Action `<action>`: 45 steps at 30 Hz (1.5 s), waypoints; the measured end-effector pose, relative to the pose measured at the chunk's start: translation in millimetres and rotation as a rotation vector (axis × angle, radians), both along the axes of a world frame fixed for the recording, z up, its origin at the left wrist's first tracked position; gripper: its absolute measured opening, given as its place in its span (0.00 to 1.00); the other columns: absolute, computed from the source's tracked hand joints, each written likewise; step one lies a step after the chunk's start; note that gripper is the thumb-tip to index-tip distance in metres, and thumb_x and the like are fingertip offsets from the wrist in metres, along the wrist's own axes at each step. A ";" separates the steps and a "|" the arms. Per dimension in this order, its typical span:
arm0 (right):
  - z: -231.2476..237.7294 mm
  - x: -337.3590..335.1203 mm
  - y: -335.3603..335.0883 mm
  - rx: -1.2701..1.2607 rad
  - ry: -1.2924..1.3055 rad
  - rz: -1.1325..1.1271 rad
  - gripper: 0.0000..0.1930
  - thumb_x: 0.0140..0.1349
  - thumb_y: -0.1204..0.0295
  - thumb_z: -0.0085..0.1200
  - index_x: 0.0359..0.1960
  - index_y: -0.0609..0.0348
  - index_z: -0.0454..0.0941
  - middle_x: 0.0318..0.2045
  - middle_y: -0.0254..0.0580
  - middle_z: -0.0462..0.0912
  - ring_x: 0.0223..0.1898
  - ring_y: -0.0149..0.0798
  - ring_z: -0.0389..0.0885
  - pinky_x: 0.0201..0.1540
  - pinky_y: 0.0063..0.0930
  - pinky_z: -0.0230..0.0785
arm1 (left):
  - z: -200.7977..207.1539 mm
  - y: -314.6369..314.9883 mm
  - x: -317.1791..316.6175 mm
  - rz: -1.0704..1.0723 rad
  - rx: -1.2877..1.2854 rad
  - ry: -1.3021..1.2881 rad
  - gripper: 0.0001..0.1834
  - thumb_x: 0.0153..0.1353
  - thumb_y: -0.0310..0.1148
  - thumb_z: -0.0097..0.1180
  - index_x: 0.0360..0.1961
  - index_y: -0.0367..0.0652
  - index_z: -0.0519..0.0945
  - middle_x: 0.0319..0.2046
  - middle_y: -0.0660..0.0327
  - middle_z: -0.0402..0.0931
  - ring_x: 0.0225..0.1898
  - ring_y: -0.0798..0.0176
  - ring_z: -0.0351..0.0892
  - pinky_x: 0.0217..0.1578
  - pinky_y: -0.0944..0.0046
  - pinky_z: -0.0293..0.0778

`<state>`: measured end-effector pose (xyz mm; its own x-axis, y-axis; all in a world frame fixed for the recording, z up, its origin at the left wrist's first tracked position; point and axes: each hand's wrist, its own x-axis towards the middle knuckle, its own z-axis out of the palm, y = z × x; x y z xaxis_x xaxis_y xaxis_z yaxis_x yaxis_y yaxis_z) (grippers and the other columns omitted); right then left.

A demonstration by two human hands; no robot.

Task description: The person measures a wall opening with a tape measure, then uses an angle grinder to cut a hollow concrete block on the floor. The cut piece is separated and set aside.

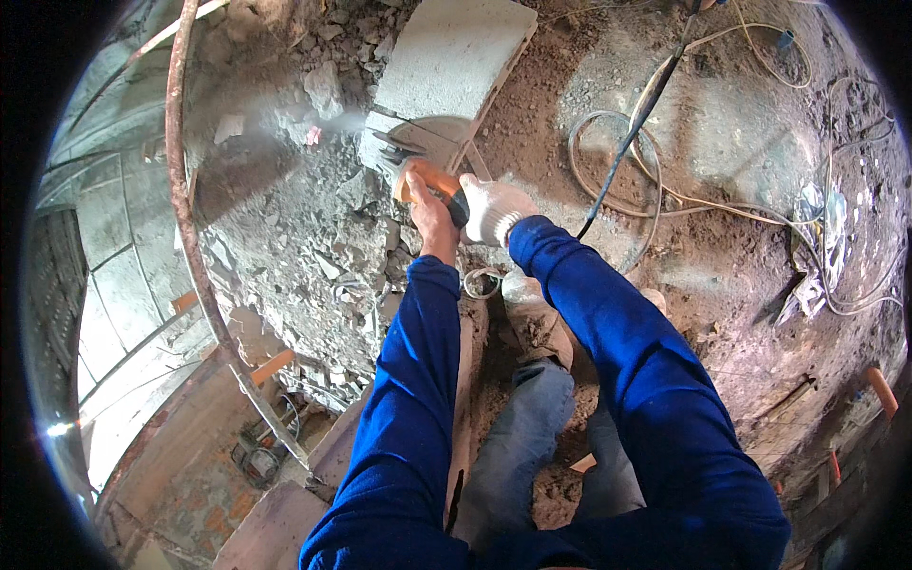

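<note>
An orange angle grinder (pixel 437 178) is gripped in both my hands, its disc end against the near part of a pale concrete slab (pixel 461 52). My bare left hand (pixel 433 220) wraps round the grinder's front body. In a white knitted glove, my right hand (pixel 494 207) closes on its dark rear end. A dark line crosses the slab beside the disc, and whitish dust streams off to the left. The disc itself is hard to make out in the shadow and dust.
Broken rubble (pixel 328 266) covers the ground to the left. A rusty bent pole (pixel 180 171) arcs down past it. Cables lie in a loop (pixel 613 116) at right, near a dark slanting hose (pixel 638 123). Crumpled plastic (pixel 822 228) lies farther right. A power tool (pixel 258 463) rests lower left.
</note>
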<state>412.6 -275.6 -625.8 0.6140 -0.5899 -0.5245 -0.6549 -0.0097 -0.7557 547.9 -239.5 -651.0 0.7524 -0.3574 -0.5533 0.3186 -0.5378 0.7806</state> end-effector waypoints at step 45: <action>67.6 -21.9 18.8 -0.106 -0.060 0.035 0.30 0.46 0.61 0.63 0.52 0.57 0.69 0.35 0.57 0.84 0.39 0.59 0.85 0.40 0.50 0.78 | 45.4 35.3 -0.3 0.056 -0.355 0.315 0.39 0.63 0.62 0.56 0.62 0.40 0.70 0.52 0.57 0.75 0.49 0.57 0.79 0.51 0.54 0.78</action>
<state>390.7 -256.8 -558.1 0.6634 -0.6179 -0.4221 -0.6067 -0.1140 -0.7867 547.6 -204.2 -605.7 0.5910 -0.5294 -0.6086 0.5901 -0.2307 0.7737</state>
